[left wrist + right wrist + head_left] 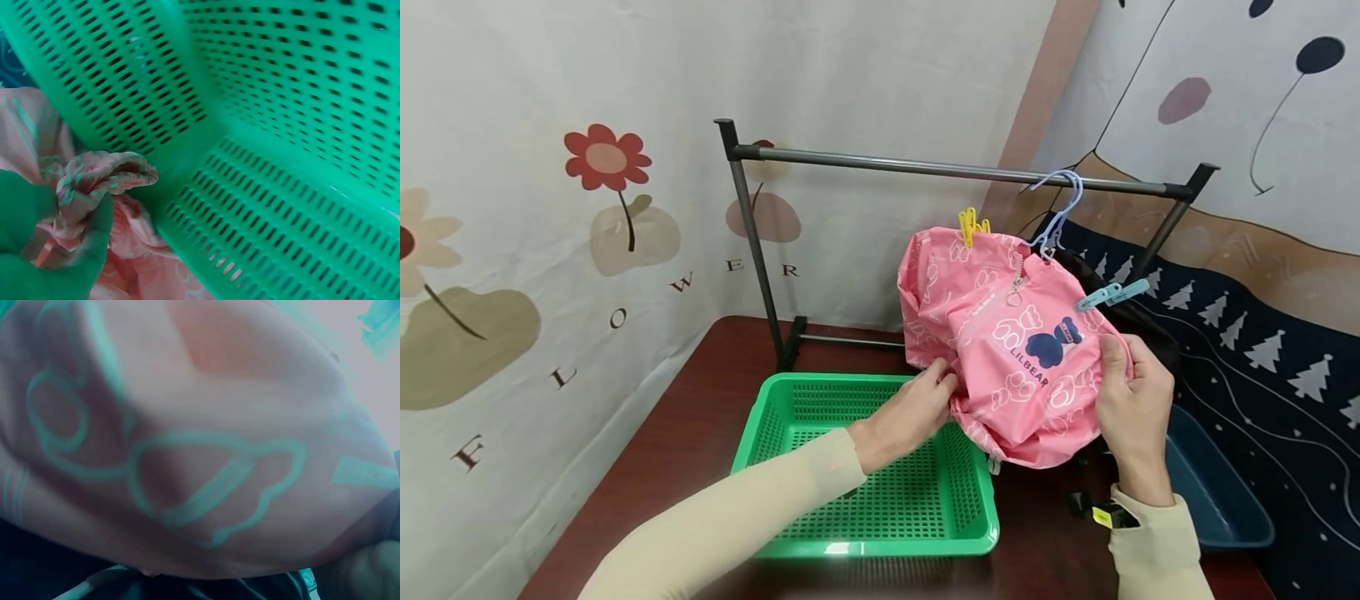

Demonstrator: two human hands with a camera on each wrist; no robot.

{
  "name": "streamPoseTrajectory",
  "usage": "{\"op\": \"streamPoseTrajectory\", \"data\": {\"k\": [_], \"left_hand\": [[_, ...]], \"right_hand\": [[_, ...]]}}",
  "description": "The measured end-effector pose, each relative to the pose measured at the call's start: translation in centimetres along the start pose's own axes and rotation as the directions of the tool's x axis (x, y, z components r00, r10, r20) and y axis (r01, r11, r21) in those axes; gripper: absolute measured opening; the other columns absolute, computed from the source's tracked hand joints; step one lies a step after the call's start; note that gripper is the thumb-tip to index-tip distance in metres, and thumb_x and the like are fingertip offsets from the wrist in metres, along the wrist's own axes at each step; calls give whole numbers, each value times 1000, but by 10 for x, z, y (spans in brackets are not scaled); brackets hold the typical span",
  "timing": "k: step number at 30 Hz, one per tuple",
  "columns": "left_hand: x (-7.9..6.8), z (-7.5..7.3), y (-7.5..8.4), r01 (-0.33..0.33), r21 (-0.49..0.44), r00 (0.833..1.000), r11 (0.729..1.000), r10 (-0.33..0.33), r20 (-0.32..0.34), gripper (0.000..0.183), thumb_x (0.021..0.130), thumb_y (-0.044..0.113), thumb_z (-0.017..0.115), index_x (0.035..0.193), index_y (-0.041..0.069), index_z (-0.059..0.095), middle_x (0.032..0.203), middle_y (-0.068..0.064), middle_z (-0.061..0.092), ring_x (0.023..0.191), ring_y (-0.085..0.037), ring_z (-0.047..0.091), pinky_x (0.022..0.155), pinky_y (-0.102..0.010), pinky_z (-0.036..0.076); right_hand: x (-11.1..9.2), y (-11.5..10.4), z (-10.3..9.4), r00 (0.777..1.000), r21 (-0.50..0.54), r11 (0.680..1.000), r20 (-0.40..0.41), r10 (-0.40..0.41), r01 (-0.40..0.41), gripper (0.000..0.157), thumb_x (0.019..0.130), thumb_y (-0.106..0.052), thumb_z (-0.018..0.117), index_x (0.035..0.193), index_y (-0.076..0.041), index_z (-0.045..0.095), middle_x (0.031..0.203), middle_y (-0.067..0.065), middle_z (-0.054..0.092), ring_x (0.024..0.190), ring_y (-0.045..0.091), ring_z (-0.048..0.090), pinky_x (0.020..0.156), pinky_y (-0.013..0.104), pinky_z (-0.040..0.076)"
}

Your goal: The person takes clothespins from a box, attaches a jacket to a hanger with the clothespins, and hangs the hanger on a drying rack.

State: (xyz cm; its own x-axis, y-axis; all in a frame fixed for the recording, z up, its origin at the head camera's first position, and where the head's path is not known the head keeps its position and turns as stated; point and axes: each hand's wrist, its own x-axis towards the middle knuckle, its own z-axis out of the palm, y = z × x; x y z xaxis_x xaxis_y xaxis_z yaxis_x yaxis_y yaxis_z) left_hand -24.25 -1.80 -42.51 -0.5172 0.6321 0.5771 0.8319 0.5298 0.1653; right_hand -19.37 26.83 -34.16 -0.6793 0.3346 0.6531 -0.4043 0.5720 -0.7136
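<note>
A pink jacket (1000,333) with white bear outlines, a short zip and "LILBEAR" lettering hangs from a light blue hanger (1062,208) on the rack's bar. A yellow clothespin (968,227) and a light blue clothespin (1112,294) clip its shoulders. My left hand (917,408) pinches its gathered cuff (103,181) at the lower left, over the green basket. At the garment's right edge, my right hand (1135,400) grips the fabric between thumb and fingers. Blurred pink cloth (200,481) fills most of the right wrist view.
The green perforated basket (880,546) stands on the dark red table (647,483) below the jacket. Behind it rises a grey metal rack (887,162). A dark blue tray (1217,492) lies at the right, and something black (1142,325) hangs behind the jacket.
</note>
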Motion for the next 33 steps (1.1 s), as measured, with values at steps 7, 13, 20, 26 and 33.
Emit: {"op": "streamPoseTrajectory", "data": {"k": [7, 13, 20, 26, 33], "left_hand": [[2, -3, 9, 127, -192, 974, 973, -159, -161, 62, 113, -1, 73, 160, 8, 33, 130, -15, 69, 108, -23, 79, 93, -31, 71], [12, -10, 11, 23, -132, 984, 991, -45, -172, 68, 114, 3, 74, 172, 15, 40, 131, -10, 68, 115, -19, 75, 105, -28, 68], [38, -6, 14, 54, -107, 992, 993, -66, -111, 39, 114, 3, 72, 152, 9, 62, 126, -9, 68, 114, -17, 77, 100, -25, 68], [59, 10, 13, 125, -67, 989, 990, -129, -66, 34, 115, 6, 71, 145, 4, 55, 127, -15, 66, 114, -25, 77, 97, -31, 70], [65, 51, -7, 116, -62, 988, 991, -109, 106, 42, 122, 18, 60, 158, 0, 50, 142, -19, 68, 121, -27, 77, 103, -35, 69]], "right_hand": [[0, 2, 1, 999, -54, 998, -45, -19, 16, 28, 119, -21, 69, 118, 5, 80, 70, -19, 51, 61, -2, 50, 56, 16, 35], [1, 2, 0, 999, -50, 999, -47, -22, 19, 27, 119, -20, 68, 119, 4, 80, 73, -18, 51, 63, -2, 50, 57, 16, 35], [2, -6, 2, 998, 2, 998, 6, -58, 57, 25, 120, -17, 66, 119, 5, 79, 79, -16, 58, 60, -2, 55, 56, 12, 43], [3, -10, 5, 996, 1, 997, 22, -82, 82, 24, 120, -16, 66, 118, 5, 78, 83, -16, 58, 64, -2, 55, 59, 13, 42], [1, -6, 11, 990, -28, 989, 19, -142, 142, 24, 118, -15, 68, 110, 7, 75, 87, -19, 55, 76, -3, 53, 68, 17, 37]]}}
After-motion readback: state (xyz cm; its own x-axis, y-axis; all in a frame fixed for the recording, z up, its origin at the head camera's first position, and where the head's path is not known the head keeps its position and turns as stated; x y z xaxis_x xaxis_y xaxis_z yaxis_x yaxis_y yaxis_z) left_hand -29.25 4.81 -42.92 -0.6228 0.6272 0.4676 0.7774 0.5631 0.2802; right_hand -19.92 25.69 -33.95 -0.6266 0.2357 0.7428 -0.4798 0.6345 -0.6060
